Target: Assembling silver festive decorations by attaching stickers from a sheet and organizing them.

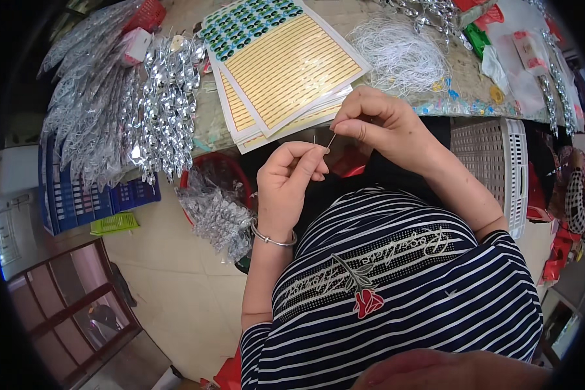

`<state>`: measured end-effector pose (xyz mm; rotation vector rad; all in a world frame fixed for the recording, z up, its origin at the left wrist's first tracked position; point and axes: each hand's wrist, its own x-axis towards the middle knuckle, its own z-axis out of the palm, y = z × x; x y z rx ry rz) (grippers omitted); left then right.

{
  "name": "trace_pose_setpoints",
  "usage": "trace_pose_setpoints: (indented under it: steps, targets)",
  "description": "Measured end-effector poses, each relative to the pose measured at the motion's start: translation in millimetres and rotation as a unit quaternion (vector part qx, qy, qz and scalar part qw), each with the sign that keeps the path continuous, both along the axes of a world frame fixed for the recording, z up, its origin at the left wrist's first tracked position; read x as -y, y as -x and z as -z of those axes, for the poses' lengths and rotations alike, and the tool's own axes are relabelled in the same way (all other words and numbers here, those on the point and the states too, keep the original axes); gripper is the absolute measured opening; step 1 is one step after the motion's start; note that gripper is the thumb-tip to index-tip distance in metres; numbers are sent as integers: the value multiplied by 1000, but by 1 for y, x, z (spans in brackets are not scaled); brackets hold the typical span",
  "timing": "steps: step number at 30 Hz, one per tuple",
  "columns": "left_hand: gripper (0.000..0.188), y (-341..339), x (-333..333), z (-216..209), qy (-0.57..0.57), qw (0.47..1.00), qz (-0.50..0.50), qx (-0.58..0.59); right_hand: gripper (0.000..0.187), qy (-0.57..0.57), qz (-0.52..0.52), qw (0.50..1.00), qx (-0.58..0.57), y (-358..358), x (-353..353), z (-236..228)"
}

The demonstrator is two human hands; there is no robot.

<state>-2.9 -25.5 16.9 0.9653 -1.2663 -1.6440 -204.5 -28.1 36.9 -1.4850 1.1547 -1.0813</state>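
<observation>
White strings [400, 57] lie heaped on the tabletop [209, 117] at twelve o'clock from the right hand [387, 127]. Both hands pinch a thin strand [332, 140], at one-thirty from the left hand [288, 179], nearly nine from the right.

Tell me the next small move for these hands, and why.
Probably ease the right hand slightly away from the left hand: both are pinched at the fingertips, close together, and only a short length of thin strand shows in the narrow gap between them.
</observation>
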Motion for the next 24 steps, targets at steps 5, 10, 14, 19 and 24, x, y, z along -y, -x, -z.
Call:
trace_pose_setpoints:
  steps: [5,10,14,19,24]
  targets:
    - [12,-2,0,2,-10,1000,3,-3,7,-55,15,997,46,2,2,-1]
    - [13,4,0,-5,-14,1000,-1,20,8,-12,16,1000,6,-2,1,1]
    - [14,7,3,-7,-32,999,-7,-4,8,96,-12,994,-50,-7,0,2]
    - [12,7,2,-4,-20,1000,11,-10,11,104,-10,993,-62,-10,1,2]
    - [12,6,2,-5,-5,1000,13,0,23,-7,9,1000,23,-3,-1,2]
